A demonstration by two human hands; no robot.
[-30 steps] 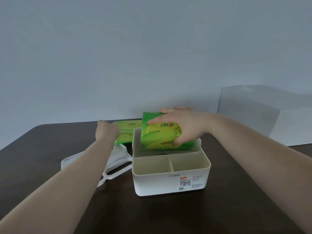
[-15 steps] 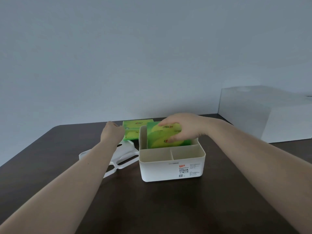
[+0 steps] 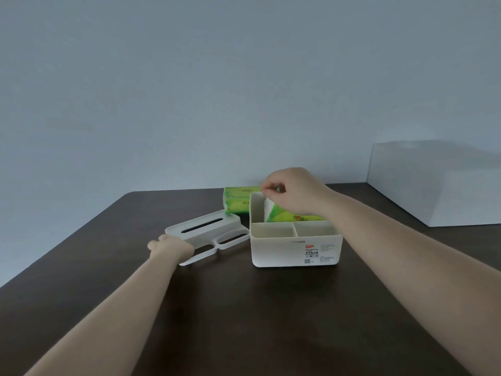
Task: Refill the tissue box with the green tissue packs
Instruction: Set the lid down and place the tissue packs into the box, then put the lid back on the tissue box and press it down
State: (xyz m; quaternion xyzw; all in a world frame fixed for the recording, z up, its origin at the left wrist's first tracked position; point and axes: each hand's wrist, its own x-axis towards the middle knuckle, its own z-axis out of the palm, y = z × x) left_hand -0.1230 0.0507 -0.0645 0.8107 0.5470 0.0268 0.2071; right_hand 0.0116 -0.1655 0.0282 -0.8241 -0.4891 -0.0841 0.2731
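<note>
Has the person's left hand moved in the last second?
Yes. The left hand has left the spare green packs behind the box and come nearer, onto the white lid.

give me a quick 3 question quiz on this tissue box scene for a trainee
1. True or false: the lid is fitted on the tissue box.
2. Which compartment of the box holds the green pack? A) front left B) front right C) the long rear one
3. What is the right hand pinching?

Key
1. False: the lid lies on the table left of the box, with the left hand on it.
2. C
3. A white tissue pulled up from the pack. More green packs lie behind the box.
</note>
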